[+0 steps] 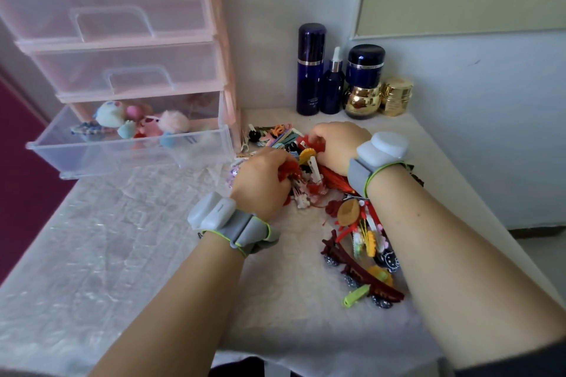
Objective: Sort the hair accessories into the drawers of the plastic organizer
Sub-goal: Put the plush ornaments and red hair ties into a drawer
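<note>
From the head view, both hands are down in a heap of hair accessories (309,168) spread over the white-covered table (122,254). The left hand (260,184) has its fingers curled round a red, tasselled piece (289,170) at the middle of the heap. The right hand (337,144) is also curled, pinching another red piece (312,144) just beyond it. Each wrist carries a grey strap with a pale plastic module: the left wristband (226,220) and the right wristband (379,153).

More clips trail toward the near edge of the table under the right forearm, among them a dark red claw clip (361,275), a lime green clip (355,295) and a small black-and-white cat-face piece (392,262).

The pink plastic organizer (214,9) stands at the far left of the table. Its top drawer (107,6) and middle drawer (131,67) are pushed in. The bottom drawer (122,144) is pulled out and holds fluffy plush accessories (144,122) in pink, white and pale blue.

Against the wall behind the heap stand a tall dark blue bottle (311,70), a dropper bottle (333,86), a dark blue jar (365,66) stacked on a gold jar (363,101), and a second gold jar (396,95). The bottles bear faint print, too small to read; no brand or label can be made out.
</note>
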Demonstrator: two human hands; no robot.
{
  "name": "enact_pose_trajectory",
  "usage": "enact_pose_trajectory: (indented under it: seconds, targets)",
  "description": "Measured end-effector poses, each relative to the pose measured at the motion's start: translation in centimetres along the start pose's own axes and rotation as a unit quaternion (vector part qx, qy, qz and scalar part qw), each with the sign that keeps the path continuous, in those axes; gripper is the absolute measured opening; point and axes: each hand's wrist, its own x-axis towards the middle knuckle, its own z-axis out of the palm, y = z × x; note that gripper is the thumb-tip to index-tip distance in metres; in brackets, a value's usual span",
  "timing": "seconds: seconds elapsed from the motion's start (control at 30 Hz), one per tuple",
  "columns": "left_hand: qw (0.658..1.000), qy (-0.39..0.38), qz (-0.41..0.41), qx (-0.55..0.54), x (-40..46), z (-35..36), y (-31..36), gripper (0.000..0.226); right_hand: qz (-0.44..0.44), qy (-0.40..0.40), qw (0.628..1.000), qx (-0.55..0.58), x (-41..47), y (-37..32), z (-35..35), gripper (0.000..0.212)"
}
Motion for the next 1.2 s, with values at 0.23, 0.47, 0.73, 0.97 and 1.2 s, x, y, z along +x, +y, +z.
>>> enact_pose_trajectory:
  seconds: [0.23, 0.47, 0.73, 0.97, 1.2]
  targets:
    - [1.000, 0.013, 0.004, -0.014, -1.1, -0.2, -0.6, 0.033, -0.009, -0.035, 0.999, -0.004, -2.3, 0.6, -1.4, 0.019]
    - [0.998, 0.038, -0.004, -0.050, -1.4, 0.1, -0.9, 0.032, 0.014, -0.051, 0.996, 0.070, -5.3, 1.0, -0.6, 0.021]
    - [0.995, 0.074, -0.003, -0.065, -1.1, 0.4, -1.0, 0.029, 0.037, 0.055, 0.987, 0.148, -4.9, 0.5, 0.1, 0.016]
    - [0.987, 0.126, -0.029, -0.093, -1.2, 0.3, -1.3, 0.027, 0.027, -0.053, 0.996, 0.062, -4.0, -0.3, 0.5, 0.030]
    - [0.962, 0.151, -0.089, -0.208, -1.2, -0.1, -1.3, 0.022, 0.047, 0.057, 0.990, 0.120, -4.2, 0.5, 0.8, 0.010]
